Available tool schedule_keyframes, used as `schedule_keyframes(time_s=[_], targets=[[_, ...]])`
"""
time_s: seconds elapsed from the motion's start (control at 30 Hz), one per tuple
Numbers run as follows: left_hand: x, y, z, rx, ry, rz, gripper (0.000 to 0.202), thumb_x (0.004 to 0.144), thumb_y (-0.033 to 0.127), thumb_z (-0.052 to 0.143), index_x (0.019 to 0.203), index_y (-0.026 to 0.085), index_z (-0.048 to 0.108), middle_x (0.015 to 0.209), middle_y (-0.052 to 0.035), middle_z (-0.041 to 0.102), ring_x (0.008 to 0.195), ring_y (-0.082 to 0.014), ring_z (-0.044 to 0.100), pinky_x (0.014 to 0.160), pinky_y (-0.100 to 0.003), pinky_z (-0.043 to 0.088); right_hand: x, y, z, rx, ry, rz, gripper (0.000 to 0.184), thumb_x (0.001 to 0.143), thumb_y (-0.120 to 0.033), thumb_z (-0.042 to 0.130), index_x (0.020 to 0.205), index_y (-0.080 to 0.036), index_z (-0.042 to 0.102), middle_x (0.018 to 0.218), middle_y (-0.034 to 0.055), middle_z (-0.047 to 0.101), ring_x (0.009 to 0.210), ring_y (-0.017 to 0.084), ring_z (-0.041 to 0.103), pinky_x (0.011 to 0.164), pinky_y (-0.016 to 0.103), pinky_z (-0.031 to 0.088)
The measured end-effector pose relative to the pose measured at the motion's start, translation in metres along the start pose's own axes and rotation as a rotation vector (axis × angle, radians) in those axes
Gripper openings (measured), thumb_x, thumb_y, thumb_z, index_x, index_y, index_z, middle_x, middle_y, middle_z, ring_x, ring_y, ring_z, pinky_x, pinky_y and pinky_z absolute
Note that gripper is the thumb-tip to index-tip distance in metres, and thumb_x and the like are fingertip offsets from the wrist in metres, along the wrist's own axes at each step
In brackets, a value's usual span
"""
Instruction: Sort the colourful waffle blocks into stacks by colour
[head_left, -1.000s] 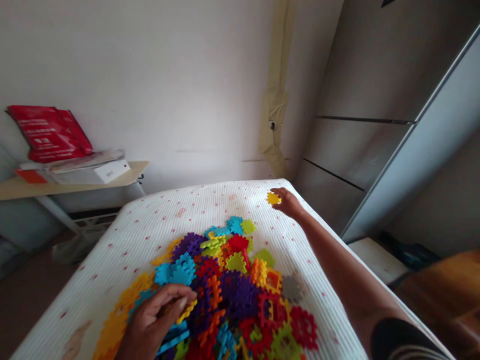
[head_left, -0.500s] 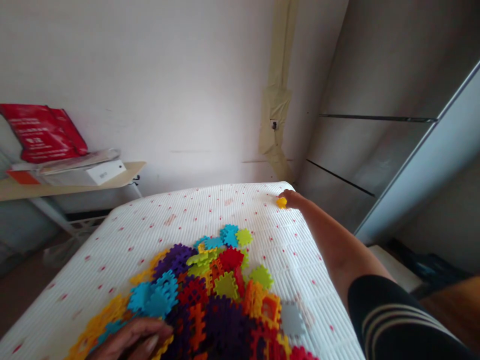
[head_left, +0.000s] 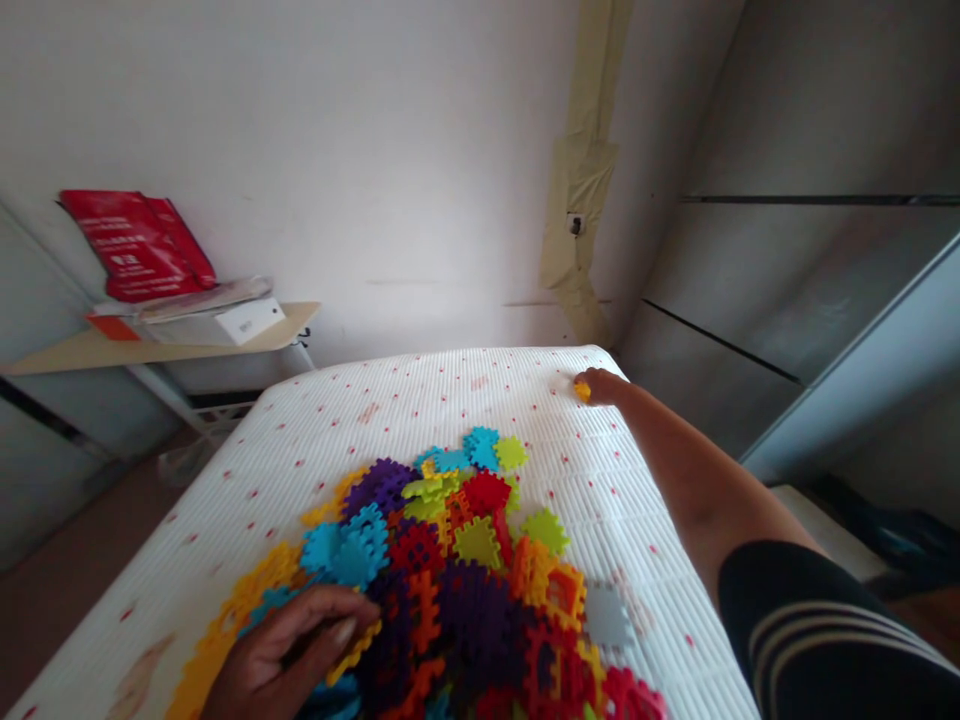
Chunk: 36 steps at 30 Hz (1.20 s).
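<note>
At the near left of the pile, my left hand [head_left: 289, 645] pinches the edge of a yellow notched building piece [head_left: 355, 650] between thumb and fingers. My right hand [head_left: 604, 386] is stretched out to the far right corner of the bed, its fingers closed on a small yellow building piece [head_left: 582, 392] low over the sheet. Between the hands lies a heap of toothed plastic pieces: purple ones [head_left: 480, 605], blue ones [head_left: 346, 550], red ones [head_left: 486, 492], orange ones [head_left: 564, 590] and lime green ones [head_left: 545, 532]. A grey piece [head_left: 608, 616] rests at the heap's right side.
The white quilted sheet [head_left: 300, 425] with red dots covers the bed under the pile. To the left, a small table [head_left: 97, 350] bears a white box [head_left: 244, 322] and red bags [head_left: 135, 245]. Grey cabinet doors [head_left: 787, 270] stand at the right, and a taped wall socket [head_left: 576, 224] lies beyond.
My view has shifted, so the whole scene sits further right and slightly higher. More of my left hand and its yellow piece now shows. My right hand stays near the far corner with its piece.
</note>
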<state>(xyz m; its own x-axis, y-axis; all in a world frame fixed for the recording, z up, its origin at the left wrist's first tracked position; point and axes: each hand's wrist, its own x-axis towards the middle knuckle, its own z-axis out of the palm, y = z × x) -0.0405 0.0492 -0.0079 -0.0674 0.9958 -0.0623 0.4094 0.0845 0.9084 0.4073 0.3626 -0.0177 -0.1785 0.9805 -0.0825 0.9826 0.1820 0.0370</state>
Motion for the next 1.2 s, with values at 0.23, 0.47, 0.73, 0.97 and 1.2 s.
schedule_keyframes(time_s=[0.23,0.47,0.73,0.97,1.2], targets=[[-0.004,0.005,0.005,-0.065,0.015,-0.013,0.031,0.067,0.052,0.063,0.074,0.023,0.07,0.078,-0.004,0.072,0.079,-0.0234,0.067,0.074,-0.032,0.056,-0.006,-0.003,0.004,0.065,0.093,0.049,0.06,0.06,-0.014,0.069,0.119,-0.019,0.057,0.115,0.0135,0.058,0.103,0.03,0.055,0.085,0.038,0.044],[-0.002,0.008,0.003,-0.12,-0.061,0.036,0.029,0.069,0.047,0.063,0.077,0.019,0.069,0.08,-0.0056,0.073,0.079,-0.0218,0.067,0.074,-0.03,0.055,-0.085,0.0,0.029,0.258,0.361,0.191,0.071,0.07,-0.018,0.055,0.138,-0.016,0.033,0.131,0.0145,0.045,0.114,0.025,0.049,0.093,0.036,0.042],[-0.003,0.01,0.004,-0.149,-0.08,0.076,0.026,0.071,0.042,0.063,0.079,0.018,0.066,0.082,-0.0064,0.073,0.082,-0.0225,0.067,0.078,-0.034,0.053,-0.211,-0.015,0.051,0.601,0.466,0.21,0.041,0.068,-0.025,0.05,0.107,-0.017,0.06,0.108,0.009,0.062,0.098,0.022,0.058,0.09,0.034,0.044],[-0.003,0.01,0.006,-0.228,-0.078,0.093,0.027,0.071,0.042,0.063,0.081,0.017,0.065,0.081,-0.0059,0.073,0.081,-0.0212,0.068,0.081,-0.035,0.053,-0.235,-0.058,0.048,0.398,0.451,0.037,0.027,0.072,-0.017,0.048,0.092,-0.017,0.066,0.105,0.009,0.065,0.101,0.022,0.056,0.094,0.035,0.04],[0.001,0.002,0.006,-0.24,-0.077,0.094,0.032,0.069,0.046,0.063,0.082,0.016,0.064,0.082,-0.0079,0.073,0.084,-0.0248,0.068,0.085,-0.044,0.052,-0.225,-0.093,0.049,0.345,0.46,-0.059,0.027,0.076,-0.019,0.049,0.099,-0.018,0.065,0.109,0.0081,0.064,0.1,0.022,0.056,0.089,0.036,0.042]])
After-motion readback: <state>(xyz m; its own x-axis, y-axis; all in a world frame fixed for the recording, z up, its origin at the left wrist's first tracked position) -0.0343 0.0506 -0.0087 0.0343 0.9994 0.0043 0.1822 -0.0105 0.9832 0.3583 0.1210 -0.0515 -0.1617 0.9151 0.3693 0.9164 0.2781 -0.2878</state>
